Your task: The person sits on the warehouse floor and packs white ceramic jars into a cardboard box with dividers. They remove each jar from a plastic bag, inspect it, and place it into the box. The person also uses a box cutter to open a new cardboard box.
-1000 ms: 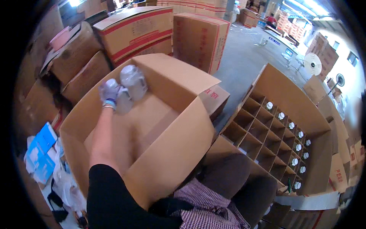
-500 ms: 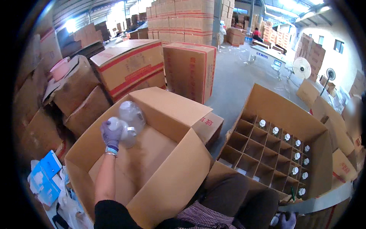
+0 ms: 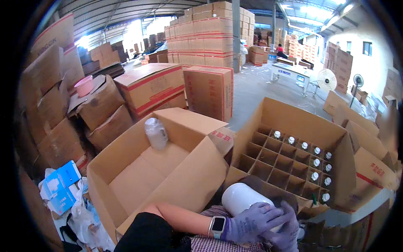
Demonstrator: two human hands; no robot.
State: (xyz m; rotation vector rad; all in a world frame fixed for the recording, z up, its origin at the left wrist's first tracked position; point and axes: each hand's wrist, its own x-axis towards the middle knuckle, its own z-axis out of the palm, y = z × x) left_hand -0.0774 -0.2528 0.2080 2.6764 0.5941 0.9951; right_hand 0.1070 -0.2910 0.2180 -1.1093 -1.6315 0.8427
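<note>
Low in the view, my left hand (image 3: pixel 252 220), in a purple glove with a watch at the wrist, wraps around a large white bottle (image 3: pixel 241 196). Part of my right hand (image 3: pixel 289 230), also gloved, grips the same bottle from the right. The bottle sits just in front of the near edge of a divided carton (image 3: pixel 294 122). A second bottle in clear plastic wrap (image 3: pixel 156 133) is inside the open brown carton (image 3: pixel 184 176) on my left, by its far wall; I cannot tell whether it is resting or falling.
The divided carton holds several white-capped bottles (image 3: pixel 315 163) in its right-hand cells. Stacked brown cartons (image 3: pixel 151 86) stand behind, with a pink bowl (image 3: pixel 85 86) on one. Blue packets (image 3: pixel 58 189) and plastic lie at the lower left. Fans (image 3: pixel 327 80) stand far right.
My left hand let go of the wrapped bottle over the left carton and came back across to the white bottle in front of me. The view has tilted up.
</note>
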